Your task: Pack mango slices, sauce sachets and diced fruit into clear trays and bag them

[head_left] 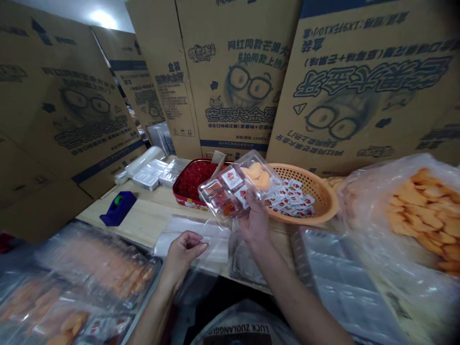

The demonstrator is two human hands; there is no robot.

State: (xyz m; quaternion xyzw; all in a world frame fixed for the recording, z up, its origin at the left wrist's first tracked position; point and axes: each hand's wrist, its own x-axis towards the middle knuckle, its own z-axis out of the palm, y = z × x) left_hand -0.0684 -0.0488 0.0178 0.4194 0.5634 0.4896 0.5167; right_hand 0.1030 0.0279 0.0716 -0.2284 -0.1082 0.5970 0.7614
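My right hand (256,215) grips a clear plastic tray (212,184) by its near edge, raised over the table and tilted. In its compartments lie orange pieces (257,176), white printed sachets (232,178) and red jelly-like pieces (220,199). My left hand (187,250) is closed in a pinch on a thin clear plastic bag (204,239), above a flat stack of clear bags (167,235). Behind the tray, a red tin (179,195) holds red pieces, and an orange colander (323,194) holds many sachets.
A blue tape dispenser (118,208) and wrapped clear packs (149,175) lie left. Filled trays (97,258) crowd the lower left. Empty clear trays (345,282) and a big bag of orange pieces (420,211) stand right. Cardboard boxes (233,28) wall the back.
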